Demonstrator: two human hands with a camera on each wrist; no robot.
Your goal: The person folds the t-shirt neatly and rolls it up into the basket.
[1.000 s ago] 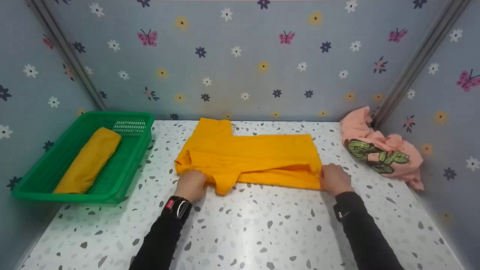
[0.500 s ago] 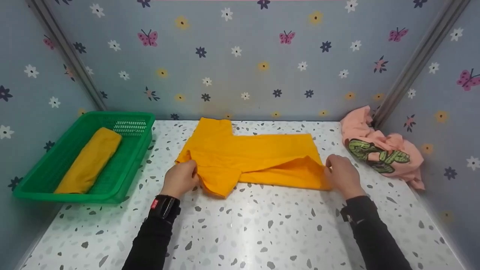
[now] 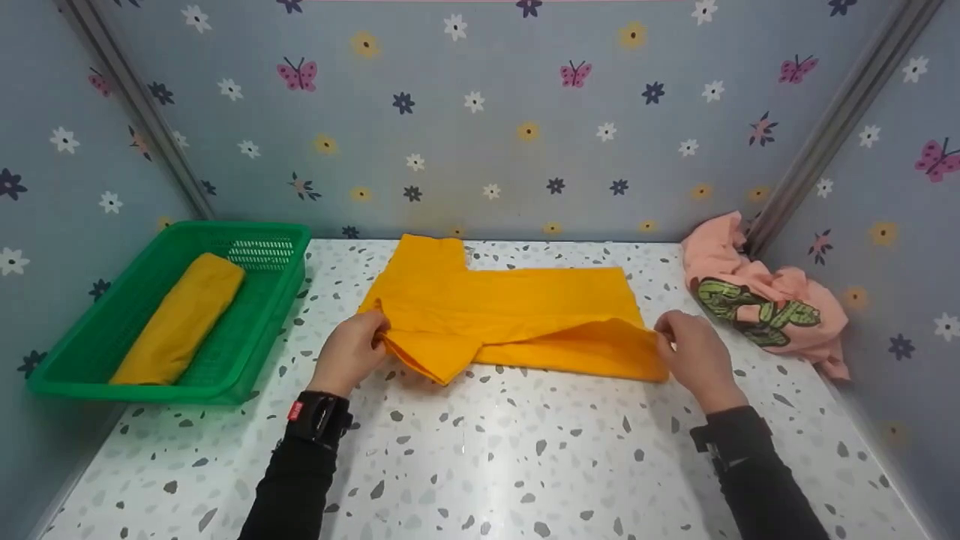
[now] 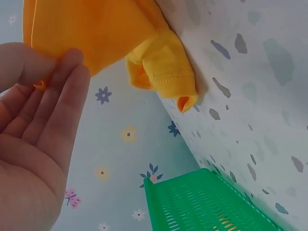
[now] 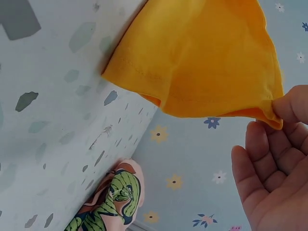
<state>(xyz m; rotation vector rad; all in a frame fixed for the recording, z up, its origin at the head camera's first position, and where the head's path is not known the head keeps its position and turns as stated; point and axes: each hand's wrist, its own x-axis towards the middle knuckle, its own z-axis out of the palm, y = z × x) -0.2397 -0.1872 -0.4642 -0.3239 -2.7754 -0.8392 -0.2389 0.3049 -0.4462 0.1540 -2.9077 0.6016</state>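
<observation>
A yellow T-shirt lies sideways on the speckled table, its hem to the right and a sleeve pointing to the back wall. My left hand pinches its edge at the shoulder end, between thumb and fingertips. At the hem corner, my right hand pinches the cloth between thumb and fingers. The near layer is lifted between the hands and gapes over the layer below. In the left wrist view a ribbed sleeve cuff hangs beyond the fingers. The right wrist view shows the hem drawn up to the thumb.
A green basket stands at the left with a folded yellow cloth inside. A crumpled pink garment with a green print lies at the right by the wall. Flowered panels enclose the back and sides.
Both hands have spread outward, the left hand moving up and left, the right hand slightly right. The shirt's near edge has risen and its opening has widened.
</observation>
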